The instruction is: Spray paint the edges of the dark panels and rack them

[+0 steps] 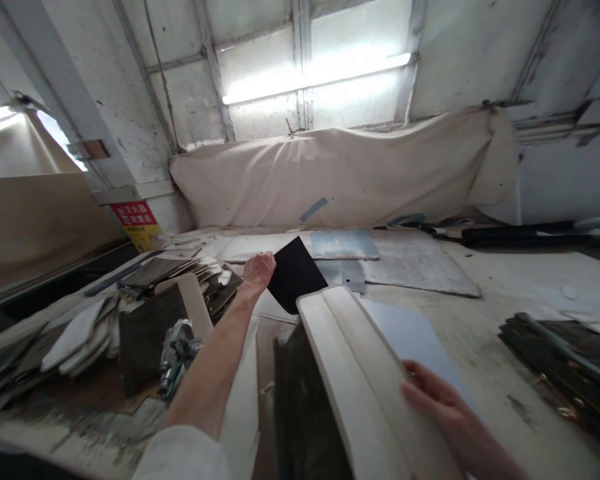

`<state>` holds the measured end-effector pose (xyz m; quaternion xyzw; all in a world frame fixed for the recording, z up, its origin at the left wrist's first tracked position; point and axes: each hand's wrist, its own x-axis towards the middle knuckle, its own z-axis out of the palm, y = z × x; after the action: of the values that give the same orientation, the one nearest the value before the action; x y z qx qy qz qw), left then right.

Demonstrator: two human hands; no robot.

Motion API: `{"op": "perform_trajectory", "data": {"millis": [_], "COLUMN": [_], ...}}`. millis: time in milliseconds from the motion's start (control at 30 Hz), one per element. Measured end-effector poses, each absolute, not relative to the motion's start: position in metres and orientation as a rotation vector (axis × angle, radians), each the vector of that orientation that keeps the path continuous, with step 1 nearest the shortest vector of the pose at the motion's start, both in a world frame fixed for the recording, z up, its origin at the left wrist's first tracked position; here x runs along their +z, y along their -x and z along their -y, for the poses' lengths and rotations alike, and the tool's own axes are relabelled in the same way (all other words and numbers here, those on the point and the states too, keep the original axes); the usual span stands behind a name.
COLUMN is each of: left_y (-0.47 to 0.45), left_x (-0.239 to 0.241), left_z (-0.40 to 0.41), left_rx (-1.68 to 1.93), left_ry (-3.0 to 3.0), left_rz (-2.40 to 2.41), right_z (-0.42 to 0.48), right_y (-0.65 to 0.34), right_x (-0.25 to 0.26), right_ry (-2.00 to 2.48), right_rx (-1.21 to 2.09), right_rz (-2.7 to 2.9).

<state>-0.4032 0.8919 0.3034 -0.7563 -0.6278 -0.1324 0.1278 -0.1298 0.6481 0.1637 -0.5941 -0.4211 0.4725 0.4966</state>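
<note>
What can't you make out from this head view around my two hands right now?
- Head view: the black sheet held by the left hand; its lower corner is hidden behind the cream curved panel.
- Right hand: the fingertips are tucked against the panel, and the wrist is cut off by the bottom edge.
- Red sign: the lettering is too small to read.
- Dark stack at right: blurred and cut off by the frame edge.
</note>
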Motion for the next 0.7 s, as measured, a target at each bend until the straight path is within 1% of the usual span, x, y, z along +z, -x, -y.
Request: {"op": "perform_trajectory", "data": {"millis": [33,133,233,333,700], "left_y": [0.393,0.368,0.357,0.358,0.362], "left_x": [0.309,0.315,0.312,0.306,0.295], "left_z": [-0.897,-0.906,-0.904,-0.897,-0.866], "left_rx": [-0.381,-0.342,-0.283,-0.246,-0.198], "left_ry": [2.204,2.207,2.190,2.156,2.125], "left_rz": [1.796,1.741,1.748,1.781,1.805], "right_z": [-0.659,-0.694,-0.712,-0.712,-0.705], "right_y": [0.146,0.172,0.163,0.145,0.138], "right_x": [0.141,0.076,0.037,0.022,0.012], "right_ry": [1.404,1.487,1.599,1.667,1.915], "right_rx": [1.165,1.060,0.974,0.924,0.731], "right_rz": [1.074,1.119,1.052,1.024,1.095]}}
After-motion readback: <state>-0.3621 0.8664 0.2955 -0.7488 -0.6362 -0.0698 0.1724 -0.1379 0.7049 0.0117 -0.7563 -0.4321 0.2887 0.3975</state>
